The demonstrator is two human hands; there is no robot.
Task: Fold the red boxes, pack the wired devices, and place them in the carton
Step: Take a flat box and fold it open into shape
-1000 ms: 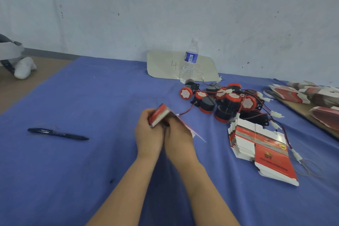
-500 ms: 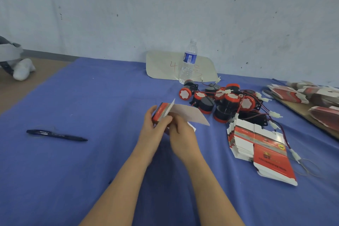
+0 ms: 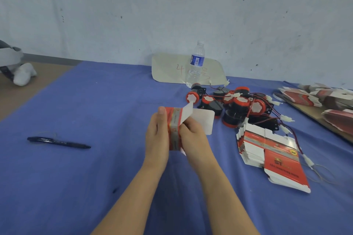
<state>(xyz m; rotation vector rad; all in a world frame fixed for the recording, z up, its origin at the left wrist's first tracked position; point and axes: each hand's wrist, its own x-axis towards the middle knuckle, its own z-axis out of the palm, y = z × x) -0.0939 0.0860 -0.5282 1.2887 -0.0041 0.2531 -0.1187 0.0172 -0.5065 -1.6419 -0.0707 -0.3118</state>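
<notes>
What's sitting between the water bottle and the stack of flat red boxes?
In the head view, the pile of wired devices, black and red with tangled wires, lies between the water bottle and the stack of flat red boxes.

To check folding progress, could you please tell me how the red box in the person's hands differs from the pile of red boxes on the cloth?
The held box is a single one, partly opened with a white flap raised; the pile is many blanks lying flat. The left hand and right hand grip the held box; no hand touches the pile. Both are printed red and white.
</notes>
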